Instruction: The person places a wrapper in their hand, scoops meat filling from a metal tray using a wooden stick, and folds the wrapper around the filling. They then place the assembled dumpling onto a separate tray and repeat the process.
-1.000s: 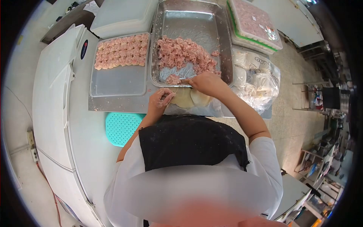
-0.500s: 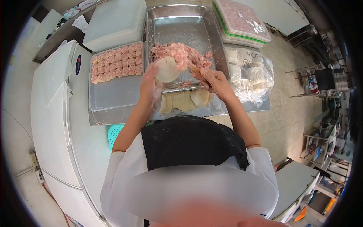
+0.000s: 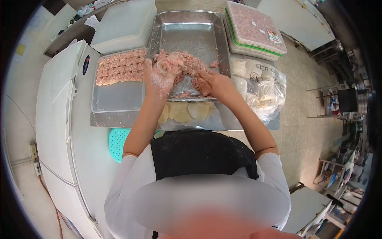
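Metal counter (image 3: pixel 234 115) w/ white fridge (image 3: pixel 51 119) to L. L hand (image 3: pixel 159 81) cupped round meat-topped wrapper (image 3: pixel 169 65), over L side of metal pan (image 3: pixel 191 36) of minced meat (image 3: pixel 193 64). R hand (image 3: pixel 221 85) at meat's R edge; can't tell if open or clamped. Flat wrappers (image 3: pixel 181 112) near side of pan. L: tray (image 3: pixel 117 97) w/ rows of meat-topped pcs (image 3: pixel 121 65). R: clear bag (image 3: pixel 266 93), lidded box (image 3: pixel 254 24) far.

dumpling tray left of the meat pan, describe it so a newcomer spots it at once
Start at the big metal pan of ground meat. Directly left, in front of the stacked translucent boxes, sits a flat plastic tray. Unlike them, it holds uncovered rows of pink dumplings.
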`<state>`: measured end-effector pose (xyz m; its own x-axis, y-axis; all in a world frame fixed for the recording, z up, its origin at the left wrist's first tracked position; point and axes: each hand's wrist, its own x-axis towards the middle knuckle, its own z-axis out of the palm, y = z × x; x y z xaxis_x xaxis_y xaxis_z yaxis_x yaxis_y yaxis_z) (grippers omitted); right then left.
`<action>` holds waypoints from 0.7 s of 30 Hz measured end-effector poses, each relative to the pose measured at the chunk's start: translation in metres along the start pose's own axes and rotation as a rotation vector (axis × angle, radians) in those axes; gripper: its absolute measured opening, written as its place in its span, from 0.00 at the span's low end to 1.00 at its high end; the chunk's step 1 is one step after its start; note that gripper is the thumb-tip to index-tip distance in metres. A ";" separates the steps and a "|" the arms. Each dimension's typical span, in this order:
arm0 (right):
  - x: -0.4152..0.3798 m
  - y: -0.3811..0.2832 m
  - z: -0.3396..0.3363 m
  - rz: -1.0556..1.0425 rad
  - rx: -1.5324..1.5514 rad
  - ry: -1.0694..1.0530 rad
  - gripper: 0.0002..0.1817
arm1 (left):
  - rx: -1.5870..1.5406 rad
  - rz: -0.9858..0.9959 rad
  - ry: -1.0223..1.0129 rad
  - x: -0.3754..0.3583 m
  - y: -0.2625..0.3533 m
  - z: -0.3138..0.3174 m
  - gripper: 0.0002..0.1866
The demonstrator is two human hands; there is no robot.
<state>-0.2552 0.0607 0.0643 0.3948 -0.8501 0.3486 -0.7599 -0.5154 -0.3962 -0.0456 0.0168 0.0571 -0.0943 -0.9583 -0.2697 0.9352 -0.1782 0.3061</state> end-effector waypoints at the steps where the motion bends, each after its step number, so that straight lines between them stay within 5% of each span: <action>1: 0.000 -0.001 -0.017 -0.009 0.007 -0.006 0.11 | -0.002 0.011 0.007 0.009 -0.007 -0.018 0.35; 3: 0.000 -0.002 -0.046 0.143 -0.339 -0.375 0.14 | -0.081 0.057 0.163 0.023 -0.018 -0.035 0.38; 6: -0.008 0.012 -0.037 0.003 -0.161 -0.181 0.13 | 0.021 0.041 0.170 0.008 -0.031 -0.019 0.38; 13: 0.004 0.027 -0.070 -0.124 -0.292 -0.312 0.14 | 0.011 0.067 0.086 0.015 -0.046 -0.019 0.33; 15: 0.002 0.044 -0.041 -0.176 -0.053 -0.244 0.12 | -0.471 -0.144 -0.637 0.043 -0.043 -0.046 0.29; 19: 0.022 0.082 -0.052 -0.419 0.191 -0.067 0.12 | -0.275 0.013 -0.311 0.011 -0.034 0.002 0.26; 21: 0.026 0.087 -0.072 0.107 0.549 -0.272 0.16 | 0.372 0.220 -0.127 -0.002 -0.036 0.038 0.27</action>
<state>-0.3485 0.0016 0.0993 0.5038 -0.8598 0.0828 -0.4546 -0.3454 -0.8210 -0.0918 0.0170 0.0810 0.0303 -0.9981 -0.0540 0.7533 -0.0127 0.6576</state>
